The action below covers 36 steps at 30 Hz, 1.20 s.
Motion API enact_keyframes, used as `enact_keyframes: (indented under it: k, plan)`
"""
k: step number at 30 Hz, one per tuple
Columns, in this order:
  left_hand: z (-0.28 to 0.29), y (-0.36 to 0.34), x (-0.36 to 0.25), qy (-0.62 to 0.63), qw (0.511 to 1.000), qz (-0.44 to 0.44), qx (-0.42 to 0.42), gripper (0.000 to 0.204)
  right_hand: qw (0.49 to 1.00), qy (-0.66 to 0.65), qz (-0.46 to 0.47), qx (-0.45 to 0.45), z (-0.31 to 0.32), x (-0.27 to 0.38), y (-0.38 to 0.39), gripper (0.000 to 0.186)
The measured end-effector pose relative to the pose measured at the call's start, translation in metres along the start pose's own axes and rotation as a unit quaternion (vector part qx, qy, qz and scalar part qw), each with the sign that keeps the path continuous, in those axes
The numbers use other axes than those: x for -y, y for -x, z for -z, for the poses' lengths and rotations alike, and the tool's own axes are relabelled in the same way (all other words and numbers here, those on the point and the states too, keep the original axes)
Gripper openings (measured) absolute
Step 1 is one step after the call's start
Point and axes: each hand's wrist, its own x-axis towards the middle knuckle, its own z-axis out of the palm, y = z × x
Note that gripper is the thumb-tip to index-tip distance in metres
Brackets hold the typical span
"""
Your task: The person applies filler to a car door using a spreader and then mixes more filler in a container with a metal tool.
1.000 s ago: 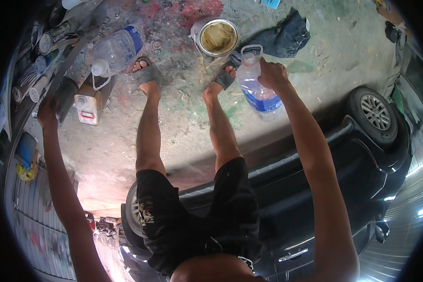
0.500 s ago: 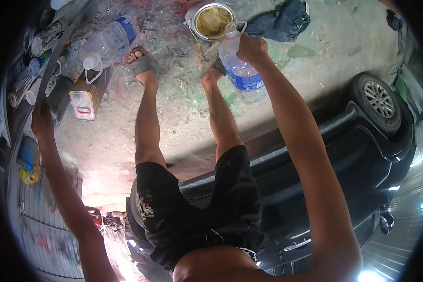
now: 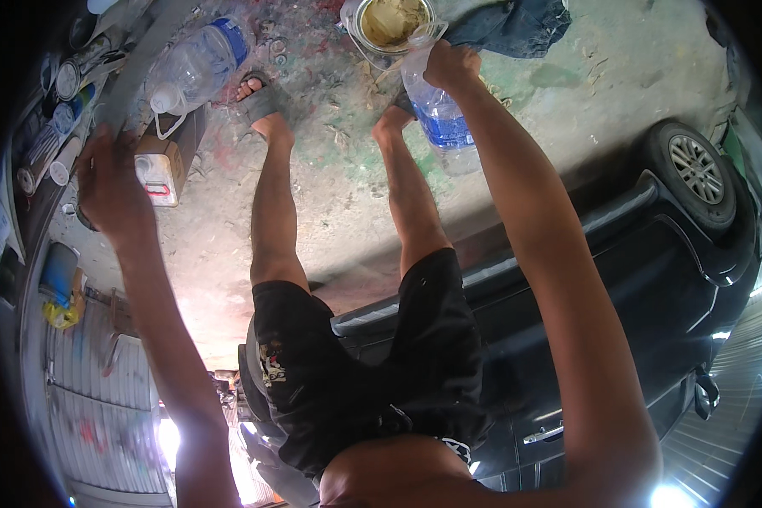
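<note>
In my right hand [image 3: 454, 68] is a large clear plastic jug [image 3: 427, 93] with a blue label, gripped by the handle at its neck. The jug's mouth lies beside the rim of an open metal can [image 3: 391, 24], which holds a tan, paste-like stuff. My left hand [image 3: 114, 186] is closed on one end of a long flat grey strip [image 3: 148, 72]. Motion smears the strip, and its far end runs toward the top edge of the view. Just right of that hand stands a tan and white rectangular tin [image 3: 157, 173] with a red handle.
A second clear jug [image 3: 196, 72] stands by my left foot. Cans and jars [image 3: 68, 80] crowd the far left. Dark cloth [image 3: 516, 30] lies on the floor beyond the held jug. A black car [image 3: 601, 339] fills the right, its wheel [image 3: 694, 173] farther off.
My left hand has moved right with the grey strip, covering part of the area beside the tin. My right hand still holds the jug near the can; the whole view has shifted slightly.
</note>
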Motion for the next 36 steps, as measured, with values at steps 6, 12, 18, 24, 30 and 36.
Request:
enact_keyframes:
  k: [6, 12, 18, 24, 30, 36]
  plan:
    - [0.009, -0.028, -0.095, 0.651, 0.625, 0.427, -0.058, 0.025, 1.000, -0.001, -0.004, -0.013, -0.003, 0.005, -0.003, 0.050]
    - [0.011, -0.023, -0.123, 0.679, 0.593, 0.432, -0.020, 0.028, 0.999, -0.019, -0.008, 0.025, 0.005, 0.014, -0.001, 0.046]
    - [0.008, -0.011, -0.135, 0.704, 0.550, 0.450, 0.001, 0.026, 0.998, 0.012, 0.020, -0.054, -0.012, 0.013, 0.007, 0.039]
    - [-0.005, 0.002, -0.137, 0.717, 0.514, 0.469, 0.037, 0.025, 0.999, 0.017, 0.036, -0.019, -0.006, 0.015, 0.005, 0.041]
    - [-0.002, 0.025, -0.144, 0.722, 0.447, 0.523, 0.073, 0.022, 0.997, -0.018, 0.018, 0.066, 0.015, 0.023, 0.007, 0.041]
    - [-0.005, 0.046, -0.155, 0.729, 0.398, 0.548, 0.099, 0.021, 1.000, 0.008, -0.005, 0.019, 0.000, 0.028, 0.004, 0.036]
